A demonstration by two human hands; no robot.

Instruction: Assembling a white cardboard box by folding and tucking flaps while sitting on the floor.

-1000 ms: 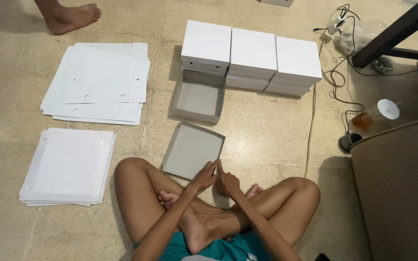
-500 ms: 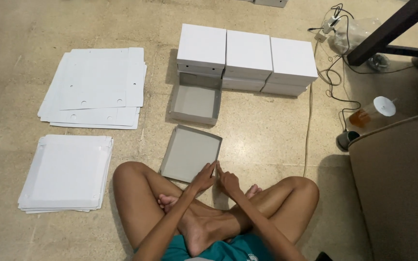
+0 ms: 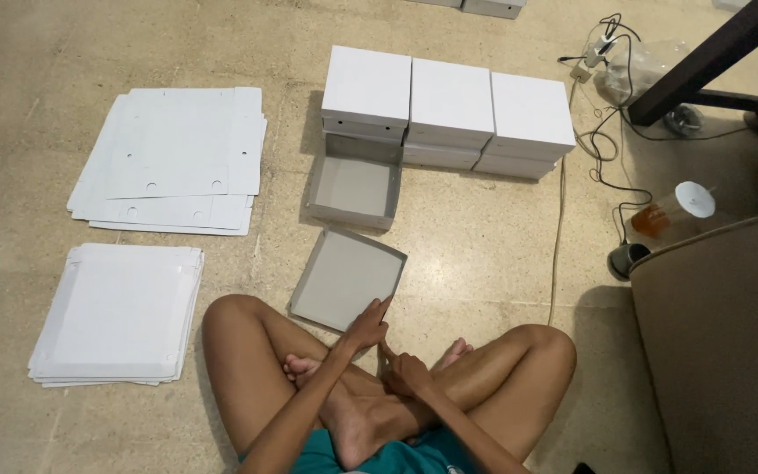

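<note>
Shallow grey open box tray [image 3: 344, 276] lies flat, askew, on the floor.
</note>
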